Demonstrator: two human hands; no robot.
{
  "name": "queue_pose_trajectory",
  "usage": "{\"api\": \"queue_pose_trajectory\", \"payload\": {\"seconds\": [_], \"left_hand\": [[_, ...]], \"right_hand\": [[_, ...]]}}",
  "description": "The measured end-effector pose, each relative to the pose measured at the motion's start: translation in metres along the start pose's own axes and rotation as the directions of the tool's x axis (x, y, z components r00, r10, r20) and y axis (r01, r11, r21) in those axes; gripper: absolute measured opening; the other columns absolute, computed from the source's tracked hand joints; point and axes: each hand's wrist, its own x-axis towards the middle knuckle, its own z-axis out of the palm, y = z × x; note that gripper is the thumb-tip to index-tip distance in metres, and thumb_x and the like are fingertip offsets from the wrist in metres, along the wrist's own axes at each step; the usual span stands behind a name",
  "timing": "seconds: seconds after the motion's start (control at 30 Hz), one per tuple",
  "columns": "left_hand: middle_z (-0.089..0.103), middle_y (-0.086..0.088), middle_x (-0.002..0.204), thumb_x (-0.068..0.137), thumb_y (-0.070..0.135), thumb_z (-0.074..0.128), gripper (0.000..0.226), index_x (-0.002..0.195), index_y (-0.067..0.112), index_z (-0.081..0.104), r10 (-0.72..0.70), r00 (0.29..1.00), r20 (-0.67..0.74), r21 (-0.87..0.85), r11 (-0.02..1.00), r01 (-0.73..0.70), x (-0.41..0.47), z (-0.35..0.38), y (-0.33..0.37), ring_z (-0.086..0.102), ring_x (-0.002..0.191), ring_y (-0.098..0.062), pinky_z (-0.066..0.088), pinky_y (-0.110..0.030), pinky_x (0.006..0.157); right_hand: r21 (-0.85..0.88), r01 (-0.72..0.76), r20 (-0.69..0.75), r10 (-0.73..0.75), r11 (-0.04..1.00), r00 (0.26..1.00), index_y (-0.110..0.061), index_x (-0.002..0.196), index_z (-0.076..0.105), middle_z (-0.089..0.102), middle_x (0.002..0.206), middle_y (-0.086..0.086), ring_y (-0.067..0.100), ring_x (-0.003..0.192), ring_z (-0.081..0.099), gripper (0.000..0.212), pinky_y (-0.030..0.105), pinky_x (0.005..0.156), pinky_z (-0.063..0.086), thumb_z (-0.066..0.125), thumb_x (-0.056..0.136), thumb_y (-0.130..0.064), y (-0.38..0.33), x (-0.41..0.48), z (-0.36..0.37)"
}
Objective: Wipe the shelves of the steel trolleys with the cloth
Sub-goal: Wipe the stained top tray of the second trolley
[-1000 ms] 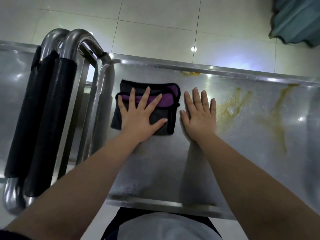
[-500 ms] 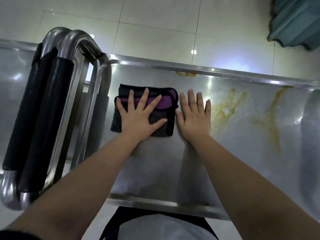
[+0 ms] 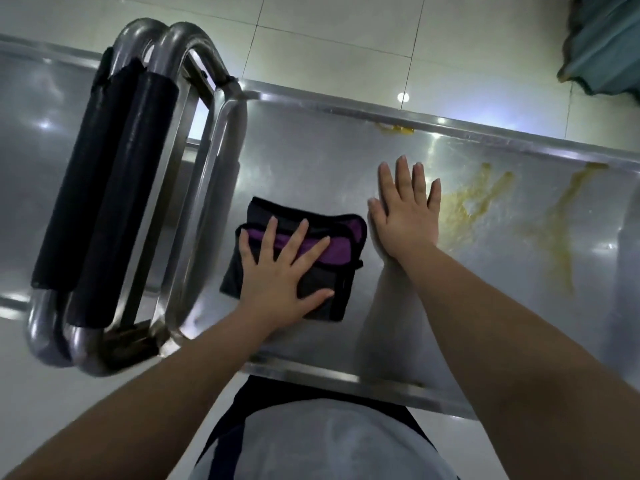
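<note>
A folded black and purple cloth lies on the top shelf of a steel trolley, near its left end. My left hand presses flat on the cloth with fingers spread. Just right of the cloth, my right hand rests flat on the bare steel, fingers straight. Yellow-brown smears streak the shelf to the right of that hand, and a longer streak runs further right.
Two steel handles with black foam grips stand at the left end, between this trolley and a second steel trolley on the left. Pale floor tiles lie beyond. A teal fabric thing sits at the top right.
My left hand has slid the cloth toward me along the shelf's left end. My right hand has stayed flat beside it, now slightly ahead of the cloth.
</note>
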Motion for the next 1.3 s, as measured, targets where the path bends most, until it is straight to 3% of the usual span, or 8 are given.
{"api": "queue_pose_trajectory", "payload": {"seconds": [0.17, 0.5, 0.6, 0.77, 0.93, 1.07, 1.23, 1.3], "left_hand": [[0.013, 0.003, 0.164, 0.078, 0.085, 0.036, 0.085, 0.152, 0.046, 0.019, 0.035, 0.999, 0.042, -0.002, 0.999, -0.035, -0.083, 0.013, 0.018, 0.007, 0.148, -0.044, 0.001, -0.074, 0.109], [0.013, 0.005, 0.164, 0.075, 0.087, 0.040, 0.088, 0.151, 0.049, 0.021, -0.003, 1.000, 0.019, -0.006, 1.000, 0.003, -0.077, 0.012, 0.016, 0.009, 0.148, -0.042, 0.005, -0.075, 0.108], [0.009, 0.008, 0.164, 0.073, 0.088, 0.036, 0.088, 0.150, 0.053, 0.015, -0.067, 0.998, 0.016, 0.030, 0.997, 0.066, -0.040, 0.004, -0.002, 0.007, 0.148, -0.042, 0.001, -0.073, 0.109], [-0.001, 0.013, 0.164, 0.070, 0.094, 0.016, 0.085, 0.145, 0.061, -0.002, -0.195, 0.980, 0.033, 0.016, 0.981, 0.194, 0.092, -0.019, -0.052, -0.004, 0.148, -0.037, -0.008, -0.071, 0.108], [-0.007, 0.012, 0.164, 0.068, 0.096, 0.009, 0.086, 0.144, 0.060, -0.008, -0.191, 0.977, 0.096, 0.036, 0.981, 0.188, 0.167, -0.031, -0.064, -0.010, 0.148, -0.037, -0.009, -0.072, 0.108], [0.000, 0.010, 0.164, 0.074, 0.091, 0.012, 0.083, 0.148, 0.056, -0.001, -0.162, 0.985, 0.053, 0.053, 0.986, 0.160, 0.118, -0.023, -0.051, -0.002, 0.148, -0.038, -0.008, -0.071, 0.109], [0.009, 0.005, 0.164, 0.077, 0.086, 0.034, 0.086, 0.152, 0.049, 0.016, -0.083, 0.996, 0.035, 0.022, 0.996, 0.082, -0.037, 0.001, -0.021, 0.006, 0.148, -0.043, -0.002, -0.072, 0.110], [0.009, 0.005, 0.164, 0.077, 0.086, 0.032, 0.086, 0.152, 0.048, 0.016, -0.105, 0.993, 0.048, 0.029, 0.994, 0.104, -0.085, 0.008, -0.025, 0.006, 0.148, -0.042, -0.001, -0.071, 0.110]], "right_hand": [[-0.018, -0.006, -0.009, 0.006, 1.000, 1.000, -0.033, 0.156, -0.001, -0.006, 0.165, 0.000, 0.025, 0.150, -0.010, 0.064, 0.050, 0.119, -0.010, 0.008, 0.097, -0.054, -0.004, 0.001, 0.002], [0.042, -0.063, -0.013, 0.063, 0.997, 0.998, -0.032, 0.157, 0.003, -0.002, 0.165, 0.004, 0.032, 0.150, -0.007, 0.064, 0.053, 0.119, -0.006, 0.014, 0.098, -0.054, -0.025, -0.027, 0.008], [0.031, -0.059, -0.028, 0.060, 0.998, 0.998, -0.031, 0.157, 0.004, 0.000, 0.165, 0.004, 0.032, 0.150, -0.006, 0.064, 0.054, 0.119, -0.005, 0.014, 0.098, -0.054, -0.024, -0.026, 0.011], [0.013, -0.052, -0.061, 0.053, 0.999, 0.997, -0.029, 0.157, 0.007, 0.002, 0.165, 0.006, 0.034, 0.150, -0.004, 0.062, 0.056, 0.119, -0.002, 0.015, 0.100, -0.051, -0.028, -0.030, 0.014], [-0.004, -0.060, -0.041, 0.060, 0.998, 0.997, -0.031, 0.157, 0.002, -0.003, 0.165, 0.003, 0.032, 0.150, -0.009, 0.062, 0.056, 0.118, -0.003, 0.011, 0.099, -0.052, -0.024, -0.026, 0.012], [0.014, -0.062, -0.015, 0.062, 0.998, 0.998, -0.034, 0.156, 0.000, -0.006, 0.165, 0.001, 0.031, 0.150, -0.012, 0.062, 0.055, 0.118, -0.007, 0.013, 0.099, -0.053, -0.025, -0.029, 0.011], [-0.003, -0.062, 0.017, 0.063, 0.998, 0.998, -0.035, 0.156, -0.002, -0.010, 0.164, 0.001, 0.031, 0.149, -0.014, 0.062, 0.055, 0.118, -0.008, 0.010, 0.098, -0.054, -0.025, -0.029, 0.008], [0.009, -0.055, 0.008, 0.055, 0.998, 0.998, -0.034, 0.156, -0.001, -0.009, 0.165, 0.001, 0.031, 0.149, -0.014, 0.062, 0.055, 0.118, -0.009, 0.011, 0.099, -0.054, -0.026, -0.030, 0.008]]}}
